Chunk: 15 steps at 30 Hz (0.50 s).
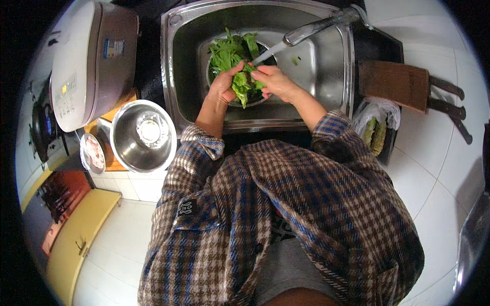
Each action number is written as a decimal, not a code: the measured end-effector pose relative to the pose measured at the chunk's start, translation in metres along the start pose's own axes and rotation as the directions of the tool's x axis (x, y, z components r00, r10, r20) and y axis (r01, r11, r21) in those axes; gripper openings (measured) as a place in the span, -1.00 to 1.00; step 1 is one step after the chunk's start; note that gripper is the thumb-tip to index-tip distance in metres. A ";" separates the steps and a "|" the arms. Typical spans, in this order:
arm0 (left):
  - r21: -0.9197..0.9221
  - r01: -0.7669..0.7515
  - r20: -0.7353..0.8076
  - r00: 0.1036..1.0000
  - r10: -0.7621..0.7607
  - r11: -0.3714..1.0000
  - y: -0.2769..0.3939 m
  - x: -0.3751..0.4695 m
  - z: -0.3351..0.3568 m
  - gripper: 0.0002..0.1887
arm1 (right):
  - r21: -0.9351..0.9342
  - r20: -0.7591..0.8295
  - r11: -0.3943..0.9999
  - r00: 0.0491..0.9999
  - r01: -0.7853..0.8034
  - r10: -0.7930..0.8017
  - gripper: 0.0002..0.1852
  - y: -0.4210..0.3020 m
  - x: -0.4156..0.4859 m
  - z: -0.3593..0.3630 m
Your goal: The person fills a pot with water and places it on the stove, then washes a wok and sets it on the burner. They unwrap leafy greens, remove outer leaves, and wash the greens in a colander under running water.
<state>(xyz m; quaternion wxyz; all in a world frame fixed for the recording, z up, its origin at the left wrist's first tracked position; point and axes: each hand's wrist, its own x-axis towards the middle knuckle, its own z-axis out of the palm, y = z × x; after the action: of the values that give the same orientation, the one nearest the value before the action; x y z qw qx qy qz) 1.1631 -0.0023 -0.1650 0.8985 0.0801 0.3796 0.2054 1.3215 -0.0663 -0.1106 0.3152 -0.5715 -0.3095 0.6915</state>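
Both my hands are over a round bowl [264, 102] inside the stainless steel sink [329, 80]. My left hand [224, 85] and my right hand [278, 83] hold a leafy green vegetable [241, 85] between them, its leaf hanging down toward me. More green leaves [226, 55] fill the bowl's far left part. A stream of water [270, 52] runs from the metal faucet [321, 28] onto the greens by my fingers. The palms and the grasped stems are partly hidden.
Left of the sink are an empty steel bowl [124, 147], a plate of what looks like raw meat [93, 153] and a rice cooker [76, 69]. On the right, a wooden knife block [394, 84] holds several knives beside a plastic bag of green vegetables [375, 132]. Leaf scraps [294, 60] lie in the sink.
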 end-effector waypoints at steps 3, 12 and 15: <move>-0.041 0.027 -0.047 0.998 -0.029 0.999 0.009 0.002 -0.007 -0.77 | -0.083 0.008 0.957 0.960 0.279 -0.279 -0.71 -0.006 -0.011 0.008; 0.243 0.146 -0.242 0.966 -0.086 0.959 0.017 0.039 -0.023 -0.72 | -0.393 -0.354 0.881 0.841 0.263 -0.409 -0.62 0.027 -0.102 0.020; 0.169 0.149 -0.229 0.967 -0.108 0.974 0.016 0.053 0.001 -0.67 | -0.105 -0.432 0.900 0.796 0.422 -0.424 -0.64 0.060 -0.157 0.045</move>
<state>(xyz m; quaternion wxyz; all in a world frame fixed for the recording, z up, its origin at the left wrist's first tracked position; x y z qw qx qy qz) 1.1928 0.0350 -0.1939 0.8515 0.1154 0.4977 0.1178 1.2958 -0.2300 -0.0577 0.5228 -0.6310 -0.3501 0.4538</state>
